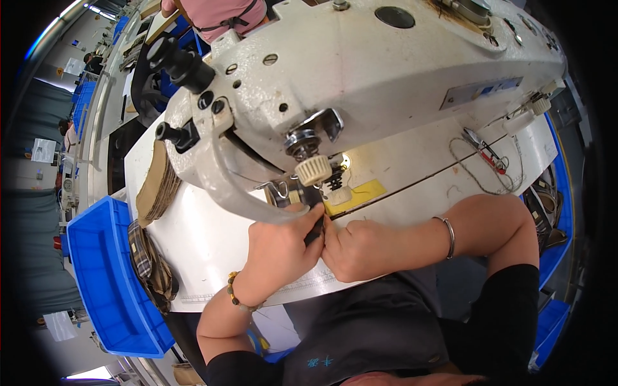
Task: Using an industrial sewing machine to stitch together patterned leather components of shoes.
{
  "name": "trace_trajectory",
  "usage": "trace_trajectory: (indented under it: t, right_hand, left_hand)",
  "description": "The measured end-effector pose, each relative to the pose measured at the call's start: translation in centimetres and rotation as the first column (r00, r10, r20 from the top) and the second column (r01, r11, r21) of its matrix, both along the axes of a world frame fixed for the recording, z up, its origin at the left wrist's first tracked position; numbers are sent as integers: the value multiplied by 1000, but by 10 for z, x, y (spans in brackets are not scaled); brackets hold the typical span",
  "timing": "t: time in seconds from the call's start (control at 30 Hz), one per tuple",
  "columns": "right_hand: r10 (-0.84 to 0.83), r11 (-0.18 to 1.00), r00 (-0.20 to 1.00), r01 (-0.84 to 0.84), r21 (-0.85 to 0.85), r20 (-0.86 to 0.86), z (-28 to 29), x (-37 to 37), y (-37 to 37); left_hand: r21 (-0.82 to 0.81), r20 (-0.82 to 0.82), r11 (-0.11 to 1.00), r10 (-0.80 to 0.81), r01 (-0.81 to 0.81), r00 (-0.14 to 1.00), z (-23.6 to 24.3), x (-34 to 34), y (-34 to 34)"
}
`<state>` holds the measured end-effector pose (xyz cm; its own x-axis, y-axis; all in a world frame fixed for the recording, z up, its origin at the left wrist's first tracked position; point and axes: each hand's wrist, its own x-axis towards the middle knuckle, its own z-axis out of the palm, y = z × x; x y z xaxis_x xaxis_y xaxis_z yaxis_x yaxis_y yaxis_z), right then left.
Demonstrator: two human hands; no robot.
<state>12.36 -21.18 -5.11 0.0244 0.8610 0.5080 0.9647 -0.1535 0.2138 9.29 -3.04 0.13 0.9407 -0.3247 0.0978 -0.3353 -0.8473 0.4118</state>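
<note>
Closely held: dark fabric at the sewing machine

A small dark fabric piece (314, 233) is pinched by the left hand (280, 248) just below the needle area of the sewing machine (373, 83); the right hand (360, 249) is curled beside it, though whether fabric is gripped there cannot be told; such closeness is presumably meant for fine control; plaid pieces (143, 248) are laid beside the left blue bin (106, 276), perhaps for easy reach; dark fabric bundles (546, 207) are contained in the right blue bin (564, 190).
</note>
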Motion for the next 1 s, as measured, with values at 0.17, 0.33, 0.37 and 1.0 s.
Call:
trace_trajectory:
  t: [0.17,0.33,0.37,1.0]
  right_hand:
    - [-23,999,997,26,40,-68,-11,11,8]
    - [-56,994,994,64,84,-92,-16,19,12]
    - [-54,994,991,66,90,-125,-17,20,12]
    - [-2,999,988,11,53,-154,-5,12,1]
  left_hand:
    - [8,79,1000,3,-4,997,-11,17,7]
    - [-12,171,1000,7,-5,985,-22,24,12]
    - [32,141,998,53,-58,989,-19,22,10]
    - [180,348,984,-78,16,934,-26,10,5]
